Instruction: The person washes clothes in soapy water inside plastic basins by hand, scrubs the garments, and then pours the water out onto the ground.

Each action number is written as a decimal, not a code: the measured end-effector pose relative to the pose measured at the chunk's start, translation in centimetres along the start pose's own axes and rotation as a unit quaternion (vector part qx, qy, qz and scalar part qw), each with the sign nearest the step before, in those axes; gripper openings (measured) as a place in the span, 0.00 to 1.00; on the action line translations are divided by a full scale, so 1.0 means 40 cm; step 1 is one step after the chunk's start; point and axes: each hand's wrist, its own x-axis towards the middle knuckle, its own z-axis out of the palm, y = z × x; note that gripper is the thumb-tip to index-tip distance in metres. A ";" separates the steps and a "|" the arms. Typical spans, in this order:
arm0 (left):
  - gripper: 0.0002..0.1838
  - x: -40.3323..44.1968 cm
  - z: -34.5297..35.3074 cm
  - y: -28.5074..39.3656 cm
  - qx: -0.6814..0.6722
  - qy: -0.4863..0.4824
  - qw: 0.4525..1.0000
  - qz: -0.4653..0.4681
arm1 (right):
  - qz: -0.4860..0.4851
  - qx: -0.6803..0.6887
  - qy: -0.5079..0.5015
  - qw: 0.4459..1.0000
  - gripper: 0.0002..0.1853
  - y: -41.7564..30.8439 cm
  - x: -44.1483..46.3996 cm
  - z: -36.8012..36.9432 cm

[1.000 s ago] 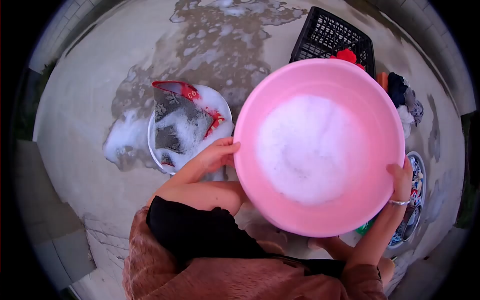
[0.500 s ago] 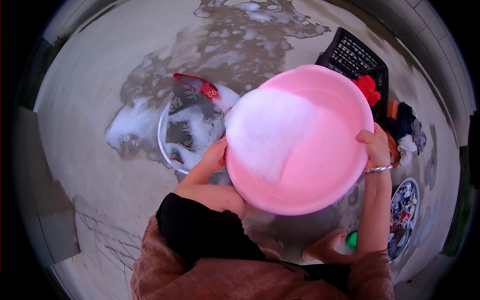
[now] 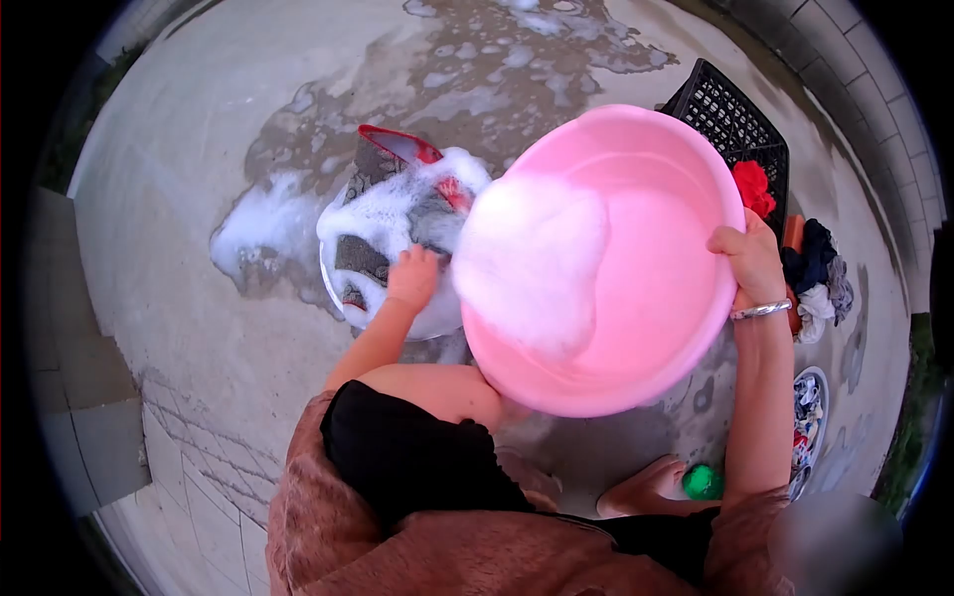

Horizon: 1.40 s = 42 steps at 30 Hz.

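A pink basin (image 3: pixel 661 288) is tilted toward the left, with a mass of white suds (image 3: pixel 532 258) along its left side. My right hand (image 3: pixel 753 260), with a silver bracelet at the wrist, grips its right rim. My left hand (image 3: pixel 413 276) is off the basin, over a white-rimmed tub (image 3: pixel 325 268) on the ground. Its fingers are slightly bent and apart, touching the foam and a grey patterned cloth with red edging (image 3: pixel 360 256). Foam partly hides the fingertips. The pink basin's left rim rests beside the tub, close to my left knee.
A black plastic crate (image 3: pixel 730 114) with a red cloth (image 3: pixel 753 187) stands at the right. Nearby lie dark and white clothes (image 3: pixel 817 273). A container of small items (image 3: pixel 810 422) and a green ball (image 3: pixel 703 482) are nearer. Wet suds (image 3: pixel 477 74) spread across the concrete.
My left hand has let go of the pink basin's left rim and moved up and left onto the foamy cloth. More foam now covers the cloth. The basin has shifted slightly right.
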 end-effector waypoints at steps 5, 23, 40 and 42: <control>0.14 0.023 -0.033 -0.189 -0.362 0.261 0.842 -0.302 | -0.010 -0.029 0.016 0.999 0.14 -0.012 -0.004 0.019; 0.18 -0.071 -0.066 -0.204 -0.079 0.158 0.908 -0.379 | -0.083 -0.113 -0.023 0.990 0.15 -0.092 -0.023 0.129; 0.18 -0.026 0.045 -0.062 0.099 -0.243 0.958 -0.113 | -0.322 -0.171 -0.054 0.930 0.13 -0.131 -0.043 0.269; 0.17 -0.031 0.040 -0.063 0.052 -0.177 0.978 -0.097 | -0.348 -0.212 -0.055 0.911 0.12 -0.124 -0.058 0.286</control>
